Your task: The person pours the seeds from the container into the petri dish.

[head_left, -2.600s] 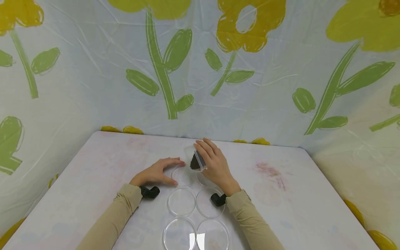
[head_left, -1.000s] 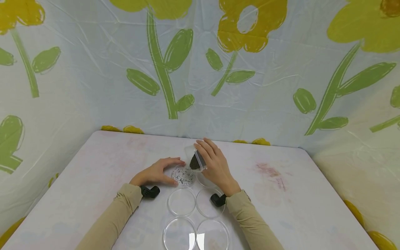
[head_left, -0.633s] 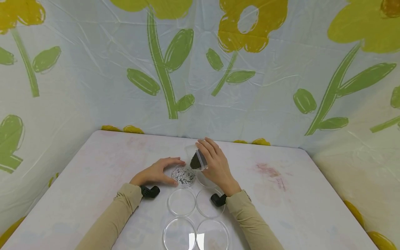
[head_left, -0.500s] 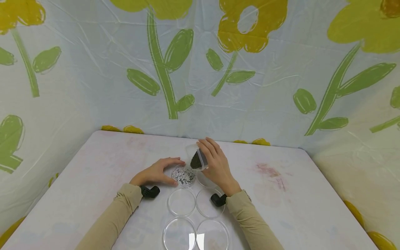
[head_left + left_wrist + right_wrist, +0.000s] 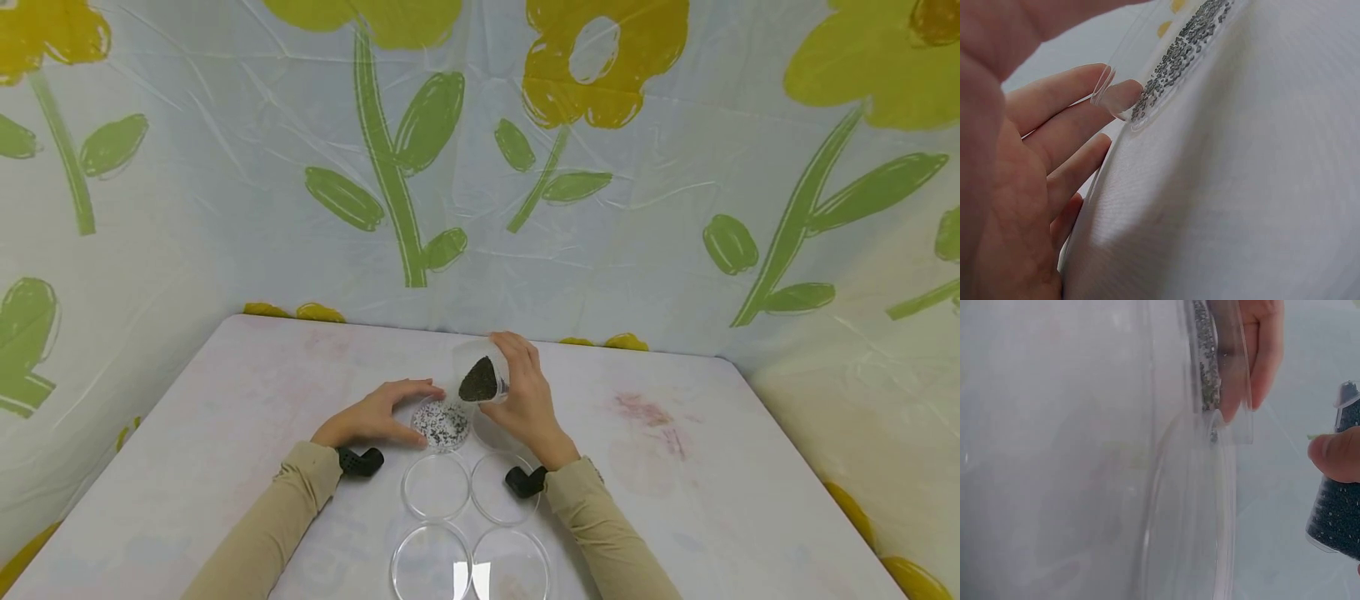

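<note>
My left hand (image 5: 372,414) curves its thumb and fingers round the rim of a clear petri dish (image 5: 441,423) at the far left of the group. Dark granules (image 5: 1175,65) lie scattered over that dish's bottom. My right hand (image 5: 525,400) grips a small clear plastic container (image 5: 501,377), tilted up beside that dish. A heap of dark granules (image 5: 480,381) fills its lower part, and a see-through flap stands on its left side. In the right wrist view the thumb (image 5: 1335,456) presses against the container's side (image 5: 1335,515). Whether granules are falling I cannot tell.
Several more clear dishes stand in two columns: one (image 5: 491,429) partly under my right hand, two in the middle row (image 5: 437,518), two nearest me (image 5: 432,598). The white table (image 5: 225,467) has reddish stains (image 5: 645,408) at right. A flowered cloth (image 5: 637,250) hangs behind.
Granules have appeared in the far left dish, which was bare at first. Lately my right hand has turned the container so its opening shows more. My left hand has stayed in place.
</note>
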Demonstrator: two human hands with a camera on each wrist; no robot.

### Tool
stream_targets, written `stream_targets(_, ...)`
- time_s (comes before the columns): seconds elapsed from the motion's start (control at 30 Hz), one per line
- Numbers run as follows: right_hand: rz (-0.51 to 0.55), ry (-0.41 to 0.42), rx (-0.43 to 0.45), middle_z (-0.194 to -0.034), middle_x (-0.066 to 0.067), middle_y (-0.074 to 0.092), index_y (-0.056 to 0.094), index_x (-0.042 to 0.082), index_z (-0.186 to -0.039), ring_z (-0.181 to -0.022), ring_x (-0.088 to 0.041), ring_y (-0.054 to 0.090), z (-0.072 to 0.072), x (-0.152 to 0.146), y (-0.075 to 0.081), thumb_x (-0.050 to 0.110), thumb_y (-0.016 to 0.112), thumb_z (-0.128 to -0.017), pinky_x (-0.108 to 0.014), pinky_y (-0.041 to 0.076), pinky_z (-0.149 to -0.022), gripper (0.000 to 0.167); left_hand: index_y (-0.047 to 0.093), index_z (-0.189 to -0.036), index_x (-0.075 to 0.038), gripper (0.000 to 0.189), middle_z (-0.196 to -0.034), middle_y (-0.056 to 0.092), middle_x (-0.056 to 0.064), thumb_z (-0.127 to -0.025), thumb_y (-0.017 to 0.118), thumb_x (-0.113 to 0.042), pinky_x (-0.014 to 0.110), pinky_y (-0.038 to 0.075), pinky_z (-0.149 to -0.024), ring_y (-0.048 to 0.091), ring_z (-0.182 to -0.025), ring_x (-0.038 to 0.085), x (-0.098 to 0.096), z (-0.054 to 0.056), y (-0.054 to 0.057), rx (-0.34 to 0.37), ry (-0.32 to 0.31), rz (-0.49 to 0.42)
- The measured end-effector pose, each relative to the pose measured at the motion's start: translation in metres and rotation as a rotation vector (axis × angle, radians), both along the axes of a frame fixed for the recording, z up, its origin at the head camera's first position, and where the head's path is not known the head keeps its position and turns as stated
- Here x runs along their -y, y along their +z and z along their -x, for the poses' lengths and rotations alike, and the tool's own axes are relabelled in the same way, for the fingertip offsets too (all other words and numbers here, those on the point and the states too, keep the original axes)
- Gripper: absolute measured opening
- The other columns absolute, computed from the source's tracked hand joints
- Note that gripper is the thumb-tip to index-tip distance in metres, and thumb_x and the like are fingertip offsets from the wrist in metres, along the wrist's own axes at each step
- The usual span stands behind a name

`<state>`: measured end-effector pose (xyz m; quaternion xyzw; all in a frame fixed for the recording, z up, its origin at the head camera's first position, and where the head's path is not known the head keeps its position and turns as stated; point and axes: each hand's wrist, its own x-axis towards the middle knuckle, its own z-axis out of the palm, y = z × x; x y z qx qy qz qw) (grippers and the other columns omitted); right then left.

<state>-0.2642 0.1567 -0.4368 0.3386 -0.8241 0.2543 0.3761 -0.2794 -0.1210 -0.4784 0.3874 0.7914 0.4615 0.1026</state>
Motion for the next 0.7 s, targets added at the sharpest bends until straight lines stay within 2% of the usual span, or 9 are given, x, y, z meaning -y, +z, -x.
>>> stream_targets(0.23,0.157,0.003,0.106,-0.143,-0.011,0.045,0.041,0.005,-0.144,-0.131,-0.029,0.039,0.002,-0.006,-0.001,0.006,0.093,-0.056,-0.049,0.049,-0.091,0.102,0.055,-0.141,-0.01,0.076,-0.144,0.054,0.002,-0.076,0.087,-0.03,0.055,0.016,-0.117,0.026,-0.147,0.03,0.0,-0.002,0.003,0.006,0.002,-0.004)
stream_targets(0.4,0.23,0.012,0.151,-0.143,-0.015,0.043,0.039,0.004,-0.145,-0.128,-0.032,0.04,0.005,-0.011,-0.001,0.006,0.094,-0.056,-0.05,0.046,-0.093,0.105,0.054,-0.141,-0.01,0.077,-0.144,0.054,0.001,-0.075,0.087,-0.032,0.055,0.017,-0.117,0.027,-0.146,0.029,0.0,-0.002,0.003,-0.015,0.001,0.01)
stream_targets(0.57,0.361,-0.035,0.239,-0.14,-0.017,0.045,0.038,0.005,-0.146,-0.125,-0.034,0.045,0.007,-0.019,-0.002,0.005,0.096,-0.055,-0.05,0.043,-0.097,0.108,0.055,-0.141,-0.012,0.076,-0.145,0.053,-0.001,-0.075,0.087,-0.034,0.054,0.017,-0.117,0.026,-0.147,0.027,0.0,-0.001,0.002,-0.013,0.016,0.031)
stream_targets(0.7,0.468,-0.053,0.301,-0.142,-0.016,0.047,0.038,0.004,-0.146,-0.132,-0.031,0.043,0.007,-0.028,0.0,0.003,0.095,-0.058,-0.054,0.039,-0.102,0.105,0.056,-0.141,-0.014,0.075,-0.148,0.05,0.0,-0.076,0.087,-0.032,0.056,0.016,-0.117,0.025,-0.147,0.028,0.0,-0.002,0.002,0.005,0.029,0.034)
